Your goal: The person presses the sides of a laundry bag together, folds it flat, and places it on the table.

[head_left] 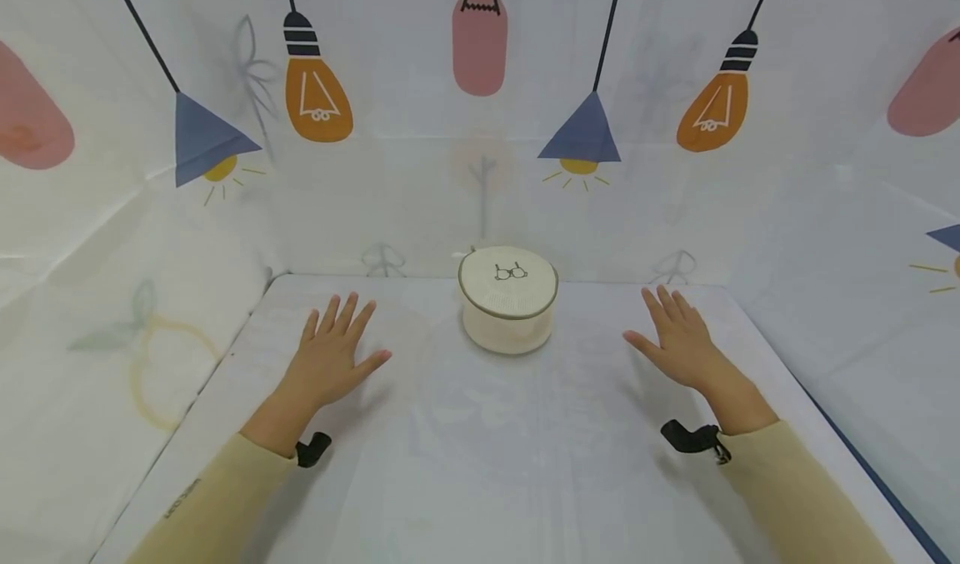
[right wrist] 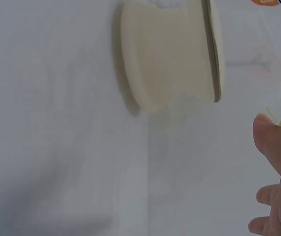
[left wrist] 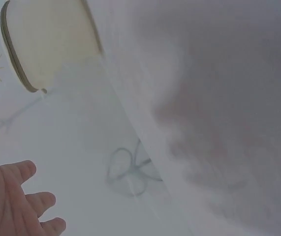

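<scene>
A round cream zippered case [head_left: 507,331] stands upright at the back middle of the white table, its lid closed and printed with a pair of glasses. To its left, the left hand [head_left: 326,364] is spread palm down over the table, holding nothing. On the other side the right hand [head_left: 681,343] is likewise spread, fingers apart, with a shadow below it. Both hands are apart from the case. In the left wrist view the case [left wrist: 51,39] shows at the top left, beyond the left fingers. The right wrist view has the case [right wrist: 170,54] at the top, near the right thumb [right wrist: 268,135].
A white table [head_left: 465,481] reaches back to a white sheet [head_left: 405,197] printed with lamps and bulbs, which also hangs at both sides. A black strap piece [head_left: 313,449] sits at the left wrist and another black piece [head_left: 688,437] at the right.
</scene>
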`<state>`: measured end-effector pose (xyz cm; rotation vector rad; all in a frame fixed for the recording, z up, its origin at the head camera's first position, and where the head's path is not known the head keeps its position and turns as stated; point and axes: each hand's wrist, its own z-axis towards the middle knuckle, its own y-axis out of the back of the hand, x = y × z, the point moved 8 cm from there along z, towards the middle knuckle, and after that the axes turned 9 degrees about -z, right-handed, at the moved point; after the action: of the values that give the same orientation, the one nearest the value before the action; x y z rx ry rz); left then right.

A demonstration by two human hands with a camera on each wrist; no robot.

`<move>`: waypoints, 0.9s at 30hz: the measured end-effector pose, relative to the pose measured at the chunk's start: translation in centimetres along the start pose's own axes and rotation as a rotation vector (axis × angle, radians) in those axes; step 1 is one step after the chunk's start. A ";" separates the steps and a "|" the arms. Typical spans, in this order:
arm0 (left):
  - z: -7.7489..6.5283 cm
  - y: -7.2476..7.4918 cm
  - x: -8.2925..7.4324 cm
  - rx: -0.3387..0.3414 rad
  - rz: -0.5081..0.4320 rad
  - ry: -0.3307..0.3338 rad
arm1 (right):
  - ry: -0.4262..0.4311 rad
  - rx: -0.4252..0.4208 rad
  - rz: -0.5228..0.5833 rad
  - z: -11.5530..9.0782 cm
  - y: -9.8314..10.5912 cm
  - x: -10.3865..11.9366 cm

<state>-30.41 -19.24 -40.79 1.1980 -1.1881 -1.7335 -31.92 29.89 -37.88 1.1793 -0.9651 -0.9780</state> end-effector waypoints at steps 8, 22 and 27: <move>0.7 -0.2 -1.6 -0.035 -0.019 -0.035 | 0.025 -0.063 0.049 0.7 -0.1 1.2; 2.4 -0.9 -4.0 -0.105 -0.101 -0.079 | 0.038 -0.086 0.159 1.7 -0.5 3.4; 3.1 -1.2 -4.8 -0.119 -0.133 -0.096 | 0.048 -0.101 0.187 2.2 -0.8 4.1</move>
<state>-31.84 -13.66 -40.09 1.1562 -1.0639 -1.9512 -32.89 25.34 -38.04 1.0049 -0.9586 -0.8351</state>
